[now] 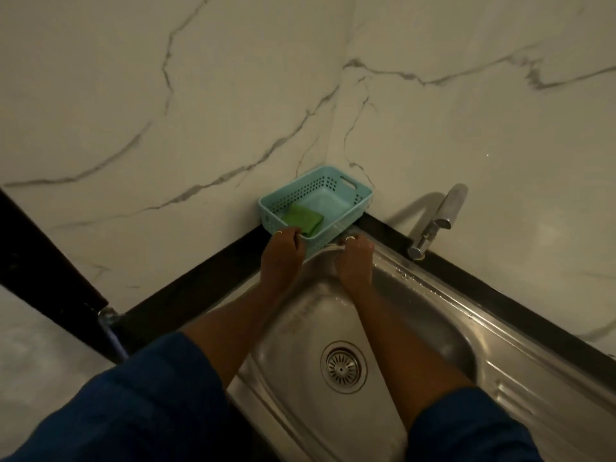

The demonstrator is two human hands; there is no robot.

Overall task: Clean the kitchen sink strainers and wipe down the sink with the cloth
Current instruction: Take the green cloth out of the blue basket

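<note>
A teal perforated basket (346, 186) sits in the wall corner on the black counter, its near end over the sink's rim. A folded green cloth (305, 219) lies inside it. My left hand (283, 253) grips the basket's near rim beside the cloth. My right hand (355, 258) has its fingers curled at the basket's lower right edge, just above the steel sink (433, 315). The round metal strainer (343, 365) sits in the drain at the bottom of the basin, between my forearms.
A chrome tap (440, 218) stands at the back right of the sink. White marble walls meet behind the basket. A black counter strip (186, 295) runs along the sink, with a dark frame at far left. Water drops lie on the sink's right ledge.
</note>
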